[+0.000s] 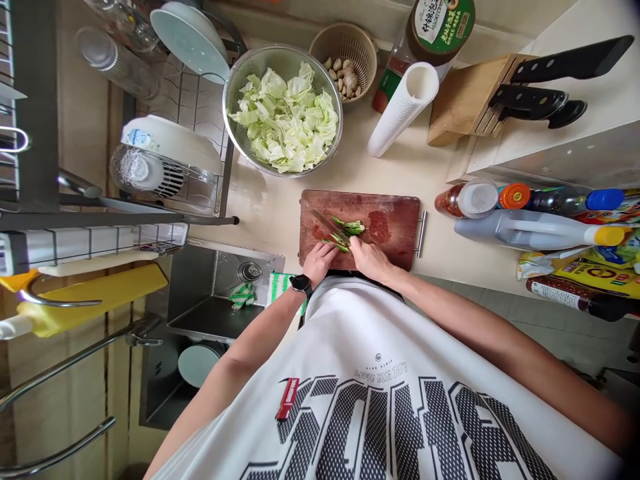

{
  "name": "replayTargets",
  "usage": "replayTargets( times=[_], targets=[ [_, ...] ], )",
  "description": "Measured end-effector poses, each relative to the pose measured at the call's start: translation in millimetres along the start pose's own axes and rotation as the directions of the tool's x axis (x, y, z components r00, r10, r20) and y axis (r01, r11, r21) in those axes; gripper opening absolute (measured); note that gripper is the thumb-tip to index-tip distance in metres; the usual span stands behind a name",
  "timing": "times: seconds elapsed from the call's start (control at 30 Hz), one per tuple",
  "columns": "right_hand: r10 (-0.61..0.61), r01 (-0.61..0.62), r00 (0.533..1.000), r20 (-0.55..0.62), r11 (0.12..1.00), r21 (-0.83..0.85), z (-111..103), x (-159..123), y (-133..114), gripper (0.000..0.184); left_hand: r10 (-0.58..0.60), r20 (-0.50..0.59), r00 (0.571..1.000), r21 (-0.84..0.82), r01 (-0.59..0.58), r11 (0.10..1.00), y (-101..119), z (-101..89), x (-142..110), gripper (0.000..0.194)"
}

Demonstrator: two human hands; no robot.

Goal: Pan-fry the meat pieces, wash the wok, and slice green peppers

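A dark red-brown wooden cutting board (395, 230) lies on the counter before me. My right hand (369, 258) is wrapped round the handle of a kitchen knife (327, 223), its blade pointing to the far left across the board. With bent fingers, my left hand (320, 261) presses on a long green pepper (339, 245) beside the blade. On the blade's other side rests a small pile of cut green pepper pieces (353, 228). The knife's handle is hidden in my right hand, and the exact contact of the left fingertips is too small to tell.
Behind the board stand a metal colander (229, 127) of torn cabbage, a garlic basket (369, 50), a paper towel roll (400, 113) and a knife block (463, 100). Bottles (530, 230) line the right side. At left are a dish rack (227, 180) and a sink (193, 293).
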State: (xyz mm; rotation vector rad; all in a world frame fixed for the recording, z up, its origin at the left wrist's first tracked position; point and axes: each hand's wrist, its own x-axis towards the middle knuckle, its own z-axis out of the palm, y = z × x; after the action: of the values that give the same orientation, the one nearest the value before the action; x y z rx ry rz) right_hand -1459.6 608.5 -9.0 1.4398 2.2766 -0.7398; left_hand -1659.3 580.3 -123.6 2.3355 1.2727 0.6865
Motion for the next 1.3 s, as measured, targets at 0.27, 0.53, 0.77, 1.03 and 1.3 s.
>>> replayTargets(
  times=[0.27, 0.53, 0.77, 1.03, 1.3],
  targets=[
    [0.006, -0.001, 0.997, 0.071, 0.998, -0.064, 11, -41, -15, 0.035, -0.010, 0.030, 0.999, 0.045, 0.008, 0.999, 0, 0.3, -16, 0.034],
    [0.034, -0.026, 0.995, 0.096, 0.996, -0.091, 22, -33, -30, 0.033, -0.010, 0.016, 1.000, 0.032, 0.009, 0.999, -2, 1.5, -18, 0.035],
    [0.015, -0.015, 0.998, 0.061, 1.000, -0.005, 21, -15, -14, 0.033, -0.017, 0.025, 1.000, 0.000, 0.017, 1.000, -3, 2.8, -20, 0.032],
    [-0.007, 0.012, 0.997, 0.079, 0.998, -0.062, 21, -40, -23, 0.035, 0.021, 0.024, 0.999, 0.029, -0.022, 0.999, -1, -1.7, -22, 0.034],
    [0.003, 0.005, 0.997, 0.076, 0.994, -0.112, 19, -36, -37, 0.032, -0.004, 0.052, 0.999, -0.032, 0.006, 0.999, -3, -7.5, -21, 0.038]
  ],
)
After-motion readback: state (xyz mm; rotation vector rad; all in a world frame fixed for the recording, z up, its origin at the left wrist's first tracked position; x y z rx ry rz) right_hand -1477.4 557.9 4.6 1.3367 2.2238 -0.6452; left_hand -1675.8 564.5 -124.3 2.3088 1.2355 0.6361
